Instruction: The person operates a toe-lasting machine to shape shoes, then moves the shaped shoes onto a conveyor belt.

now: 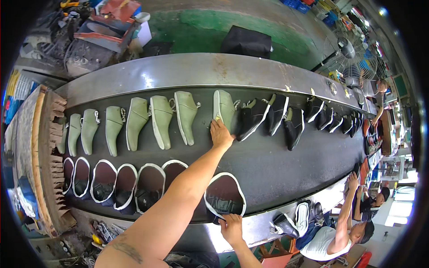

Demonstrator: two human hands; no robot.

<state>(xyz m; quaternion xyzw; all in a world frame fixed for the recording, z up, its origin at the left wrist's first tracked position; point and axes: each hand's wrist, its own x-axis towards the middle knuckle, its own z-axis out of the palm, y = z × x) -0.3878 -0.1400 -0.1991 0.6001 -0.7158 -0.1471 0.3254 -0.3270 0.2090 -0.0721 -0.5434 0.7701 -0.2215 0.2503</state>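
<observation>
On the dark conveyor belt [277, 174], an olive-green shoe [225, 107] lies on its side, its pale sole edge facing left. My left hand [221, 135] reaches across the belt, its fingers closed on the near end of that shoe. Close to me, at the belt's near edge, is a dark shoe [223, 203] showing a brownish oval with a white rim. My right hand [232, 227] pinches this shoe's near end. To the right of the green shoe, a black shoe [253, 118] with a white sole edge lies close to my left fingers.
Several green shoes [185, 118] line the belt's far side, with several white-rimmed dark shoes [104, 183] nearer me. More black shoes [294, 127] continue rightward. A metal rail [178, 69] borders the belt. A co-worker [328, 239] reaches over it at right. A fan [348, 51] stands beyond.
</observation>
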